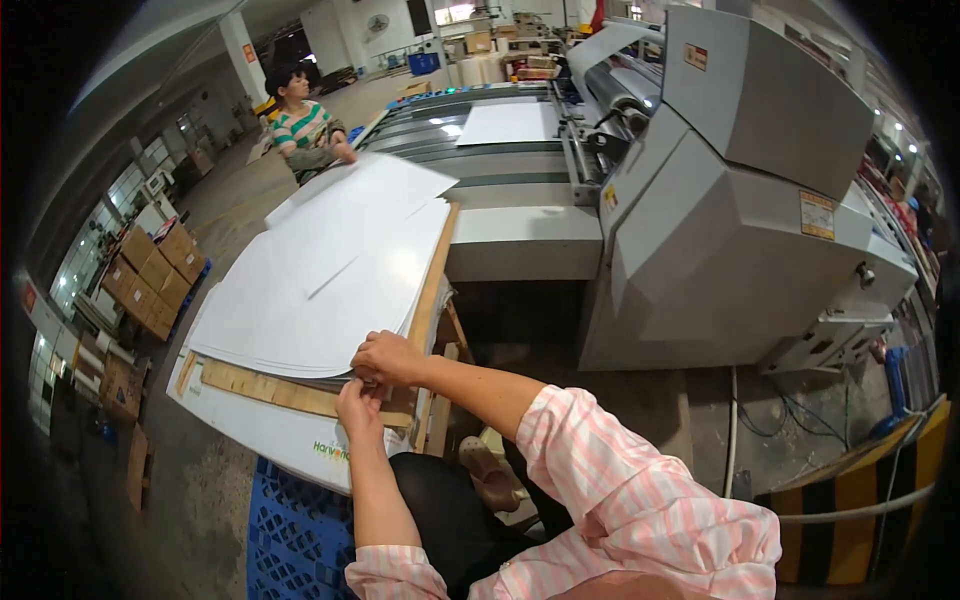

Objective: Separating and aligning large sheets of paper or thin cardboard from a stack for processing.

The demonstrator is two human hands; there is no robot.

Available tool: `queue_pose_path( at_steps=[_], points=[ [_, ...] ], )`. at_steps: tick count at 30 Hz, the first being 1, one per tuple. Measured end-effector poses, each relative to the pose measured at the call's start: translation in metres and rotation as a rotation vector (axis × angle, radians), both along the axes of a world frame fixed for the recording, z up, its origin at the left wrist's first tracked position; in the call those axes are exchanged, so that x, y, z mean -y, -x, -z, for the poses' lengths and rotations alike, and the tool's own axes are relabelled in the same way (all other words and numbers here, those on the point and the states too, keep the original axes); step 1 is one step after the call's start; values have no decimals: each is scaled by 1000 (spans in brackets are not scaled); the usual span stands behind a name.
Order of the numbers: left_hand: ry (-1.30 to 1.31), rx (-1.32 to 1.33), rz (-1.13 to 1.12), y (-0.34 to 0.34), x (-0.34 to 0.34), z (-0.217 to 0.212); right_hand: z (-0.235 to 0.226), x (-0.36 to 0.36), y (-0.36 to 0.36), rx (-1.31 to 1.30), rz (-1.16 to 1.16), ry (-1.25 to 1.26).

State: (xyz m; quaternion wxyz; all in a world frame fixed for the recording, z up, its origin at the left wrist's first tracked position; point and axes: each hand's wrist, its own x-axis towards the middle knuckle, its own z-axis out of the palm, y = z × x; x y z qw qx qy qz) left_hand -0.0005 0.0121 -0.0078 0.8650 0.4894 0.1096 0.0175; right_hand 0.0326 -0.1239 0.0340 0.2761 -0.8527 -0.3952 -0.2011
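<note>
A stack of large white paper sheets [310, 290] lies in front of me on wooden boards [270, 388]. At the stack's near right corner, my right hand [388, 358] is closed on the sheets, knuckles up. Just below it my left hand [361, 408] is closed too, its fingertips against the right hand's fingers. What the left fingertips grip is hidden. On the stack's far side, a co-worker's hand [345, 152] holds the edge of a lifted top sheet [365, 185].
A large grey machine [690, 250] stands to the right, with a white sheet [508, 123] on its feed bed [515, 165]. The co-worker [300, 125] is at the far left. A blue plastic pallet [290, 540] lies below the stack. Cardboard boxes [150, 275] stand on the left.
</note>
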Motion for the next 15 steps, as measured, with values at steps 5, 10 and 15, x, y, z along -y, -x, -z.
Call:
queue_pose_path(
  at_steps=[5, 10, 15],
  points=[
    [5, 4, 21, -1, 4, 1, 6, 3, -4, -13, 5, -12],
    [30, 8, 34, -1, 3, 1, 4, 1, -4, -21, 36, 22],
    [14, 2, 25, -1, 3, -1, 10, -1, -7, 53, 16, -108]
  ],
)
